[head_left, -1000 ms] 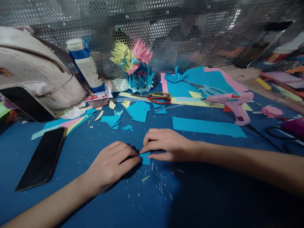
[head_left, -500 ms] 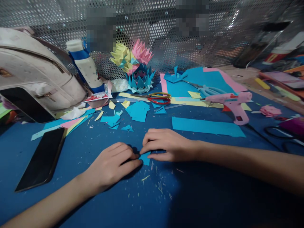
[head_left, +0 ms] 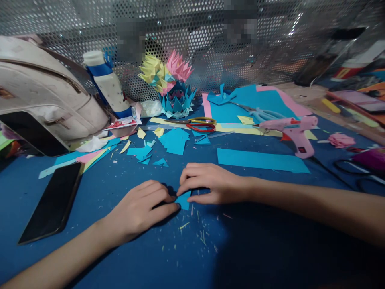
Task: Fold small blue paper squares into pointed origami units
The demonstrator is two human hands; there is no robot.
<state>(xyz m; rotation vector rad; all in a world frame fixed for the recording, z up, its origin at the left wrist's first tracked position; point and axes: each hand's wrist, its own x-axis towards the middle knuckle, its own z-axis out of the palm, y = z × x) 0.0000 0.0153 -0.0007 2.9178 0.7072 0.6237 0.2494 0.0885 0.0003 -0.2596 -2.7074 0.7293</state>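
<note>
A small piece of blue paper lies on the dark blue tabletop in front of me, partly covered by my fingers. From the left, my left hand closes its thumb and fingertips on the paper's edge. My right hand comes in from the other side, fingers bent, its index fingertip and thumb tip against the same piece. Beyond the hands lie a stack of blue paper squares, blue scraps and a long blue paper strip.
Scissors, a pink glue gun and light-blue-handled scissors lie farther back. Folded paper flowers stand by the perforated metal panel. At left are a phone, a backpack and a bottle.
Both hands stay nearly in place on the small blue paper. The whole view has shifted very slightly; nothing is picked up or let go.
</note>
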